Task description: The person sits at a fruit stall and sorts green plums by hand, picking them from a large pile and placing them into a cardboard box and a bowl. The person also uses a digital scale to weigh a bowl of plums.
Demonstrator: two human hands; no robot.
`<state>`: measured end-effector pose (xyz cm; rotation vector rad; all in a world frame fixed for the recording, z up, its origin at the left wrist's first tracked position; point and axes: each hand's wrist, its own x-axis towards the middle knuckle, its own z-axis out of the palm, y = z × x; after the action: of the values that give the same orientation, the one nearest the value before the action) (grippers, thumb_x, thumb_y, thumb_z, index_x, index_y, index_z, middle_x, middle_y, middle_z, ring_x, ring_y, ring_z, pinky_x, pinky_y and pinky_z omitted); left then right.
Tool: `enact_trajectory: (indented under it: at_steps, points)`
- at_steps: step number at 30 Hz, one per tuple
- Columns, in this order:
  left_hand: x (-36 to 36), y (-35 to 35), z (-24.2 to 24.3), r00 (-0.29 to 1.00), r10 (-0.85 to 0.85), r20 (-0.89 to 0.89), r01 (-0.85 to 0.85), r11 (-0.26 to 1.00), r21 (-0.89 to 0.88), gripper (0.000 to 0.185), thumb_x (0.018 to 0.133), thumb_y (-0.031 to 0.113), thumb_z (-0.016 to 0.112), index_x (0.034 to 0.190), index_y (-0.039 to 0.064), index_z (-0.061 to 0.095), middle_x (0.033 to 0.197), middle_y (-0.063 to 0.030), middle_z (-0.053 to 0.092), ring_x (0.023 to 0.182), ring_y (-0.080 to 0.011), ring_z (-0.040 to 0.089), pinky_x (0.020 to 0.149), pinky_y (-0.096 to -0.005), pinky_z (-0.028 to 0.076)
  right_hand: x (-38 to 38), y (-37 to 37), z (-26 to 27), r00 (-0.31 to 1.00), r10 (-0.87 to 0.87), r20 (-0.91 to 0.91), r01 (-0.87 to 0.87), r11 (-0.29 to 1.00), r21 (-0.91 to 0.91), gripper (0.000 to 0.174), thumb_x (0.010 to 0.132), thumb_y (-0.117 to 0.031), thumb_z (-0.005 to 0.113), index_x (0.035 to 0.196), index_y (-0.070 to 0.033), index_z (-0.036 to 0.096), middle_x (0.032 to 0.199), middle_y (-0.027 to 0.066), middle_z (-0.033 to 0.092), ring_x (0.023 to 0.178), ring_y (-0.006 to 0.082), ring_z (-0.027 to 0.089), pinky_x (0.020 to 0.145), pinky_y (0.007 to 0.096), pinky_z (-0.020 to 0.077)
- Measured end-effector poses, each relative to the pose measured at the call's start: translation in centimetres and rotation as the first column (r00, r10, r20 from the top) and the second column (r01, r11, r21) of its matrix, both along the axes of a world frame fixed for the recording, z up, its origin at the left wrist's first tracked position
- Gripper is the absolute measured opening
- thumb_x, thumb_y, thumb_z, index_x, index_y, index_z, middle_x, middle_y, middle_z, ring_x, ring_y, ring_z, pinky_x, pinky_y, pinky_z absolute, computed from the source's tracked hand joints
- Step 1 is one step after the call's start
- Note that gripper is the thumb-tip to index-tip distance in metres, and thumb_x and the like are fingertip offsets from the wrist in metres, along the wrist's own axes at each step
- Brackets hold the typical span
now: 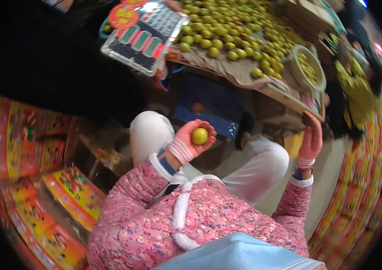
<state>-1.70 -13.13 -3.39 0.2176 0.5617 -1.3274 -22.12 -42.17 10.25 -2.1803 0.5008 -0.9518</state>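
Observation:
My left hand (194, 139), in a pink glove with white stripes at the cuff, holds one round yellow-green fruit (200, 136) on its palm above my knees. My right hand (311, 136), gloved alike, is raised at the right by the front corner of the cloth-covered stand, with its fingers extended and no fruit seen in it. Many more green and yellow fruits (214, 52) lie loose on the cloth (208, 63) ahead of me. A pale round basin (322, 76) with more of these fruits stands at the stand's right end.
A scale's display and keypad panel (123, 54) stands at the stand's left, beside a large dark shape. A blue box (208, 98) is beneath the stand. Printed fruit cartons (25, 135) are stacked on the left, more (346, 199) on the right. A person in a yellow-green jacket (358, 94) is at the right.

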Motion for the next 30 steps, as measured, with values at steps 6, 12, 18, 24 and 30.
enact_trajectory:
  at_steps: [6, 12, 18, 24, 30]
  points:
    - [2.1, -5.3, -1.6, 0.883, -0.035, 0.467, -0.067, 0.978, 0.199, 0.035, 0.090, 0.005, 0.067, 0.123, 0.011, 0.056, 0.113, -0.0073, 0.062, 0.104, -0.0263, 0.066, 0.090, -0.0407, 0.058, 16.6, 3.3, -1.9, 0.718, 0.644, -0.265, -0.686, 0.589, -0.427, 0.036, 0.077, 0.000, 0.071, 0.113, 0.000, 0.067, 0.115, 0.0175, 0.068, 0.102, 0.0351, 0.067, 0.089, 0.0421, 0.0548]
    - [3.5, -10.3, -2.6, 0.708, -0.114, 0.697, -0.037, 0.980, 0.198, 0.040, 0.093, 0.011, 0.070, 0.130, 0.012, 0.052, 0.112, -0.0070, 0.062, 0.099, -0.0214, 0.068, 0.087, -0.0360, 0.059, 18.3, 0.5, -7.8, 0.717, 0.646, -0.262, -0.697, 0.673, -0.247, 0.029, 0.082, -0.001, 0.068, 0.111, -0.001, 0.069, 0.107, 0.0151, 0.072, 0.095, 0.0346, 0.070, 0.082, 0.0414, 0.0568]
    - [4.7, -10.8, -3.4, 0.541, -0.035, 0.840, -0.153, 0.978, 0.140, 0.040, 0.099, 0.032, 0.061, 0.133, 0.013, 0.052, 0.116, -0.0098, 0.065, 0.096, -0.0240, 0.070, 0.081, -0.0378, 0.060, 20.8, 1.0, -6.0, 0.581, 0.759, -0.293, -0.813, 0.560, -0.162, 0.053, 0.075, -0.013, 0.081, 0.125, -0.003, 0.064, 0.135, 0.0208, 0.059, 0.118, 0.0407, 0.060, 0.098, 0.0470, 0.0505]
    - [2.6, -10.7, -4.7, 0.615, -0.169, 0.770, 0.123, 0.985, 0.117, 0.056, 0.104, 0.052, 0.046, 0.144, 0.012, 0.046, 0.132, -0.0104, 0.060, 0.119, -0.0268, 0.063, 0.091, -0.0477, 0.058, 18.9, 0.0, -11.0, 0.322, 0.880, -0.349, -0.915, 0.384, 0.122, 0.055, 0.088, -0.024, 0.067, 0.139, -0.005, 0.054, 0.122, 0.0176, 0.063, 0.113, 0.0363, 0.061, 0.096, 0.0434, 0.0507]
    - [-1.2, -10.1, -2.8, 0.685, -0.189, 0.703, 0.214, 0.975, 0.053, 0.057, 0.105, 0.049, 0.046, 0.147, 0.012, 0.043, 0.142, -0.0144, 0.054, 0.123, -0.0302, 0.061, 0.100, -0.0501, 0.053, 13.2, 0.1, -10.4, 0.541, 0.768, -0.343, -0.836, 0.535, -0.123, 0.051, 0.082, -0.021, 0.071, 0.130, -0.009, 0.058, 0.110, 0.0170, 0.068, 0.097, 0.0406, 0.066, 0.080, 0.0482, 0.0562]
